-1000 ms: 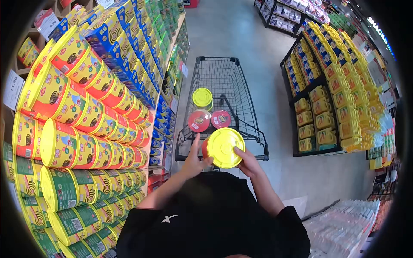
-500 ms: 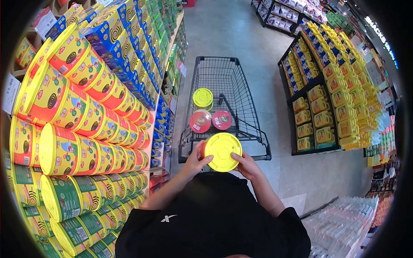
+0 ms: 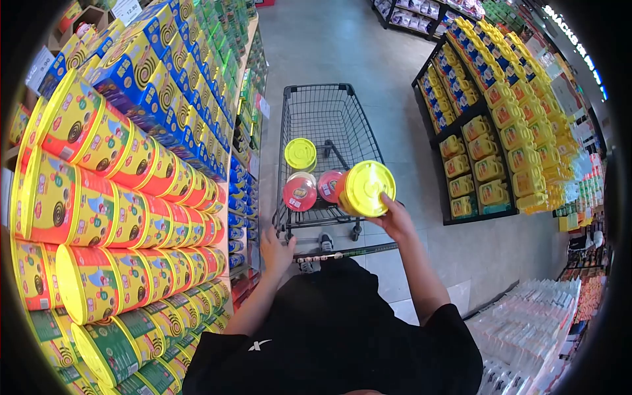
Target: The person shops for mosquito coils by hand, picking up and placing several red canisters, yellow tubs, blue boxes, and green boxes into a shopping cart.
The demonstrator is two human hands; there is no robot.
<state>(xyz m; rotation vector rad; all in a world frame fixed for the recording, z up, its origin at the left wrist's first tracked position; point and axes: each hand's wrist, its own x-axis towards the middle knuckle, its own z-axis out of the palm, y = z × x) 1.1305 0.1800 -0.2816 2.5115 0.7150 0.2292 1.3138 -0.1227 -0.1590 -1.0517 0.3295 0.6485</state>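
Observation:
My right hand [image 3: 397, 220] grips a tub with a yellow lid [image 3: 370, 188], held over the near right part of the shopping cart [image 3: 376, 141]. My left hand [image 3: 276, 252] is off the tub, fingers apart, just left of the cart's handle bar [image 3: 342, 253]. Inside the cart lie a yellow-lidded tub [image 3: 300, 153] and, nearer to me, a round red-lidded container [image 3: 300, 193]. Another red container [image 3: 329, 186] beside it is partly covered by the held tub.
Stacked yellow and red tubs [image 3: 112, 210] and blue boxes [image 3: 155, 79] fill the left shelves. A black rack of yellow jugs [image 3: 487, 158] stands to the right. Clear plastic-wrapped goods [image 3: 526, 329] are at lower right. Grey floor [image 3: 329, 39] runs ahead.
My left hand has let go of the tub and moved left. My right hand has carried the tub forward and right. The handle bar and a shoe now show below the cart.

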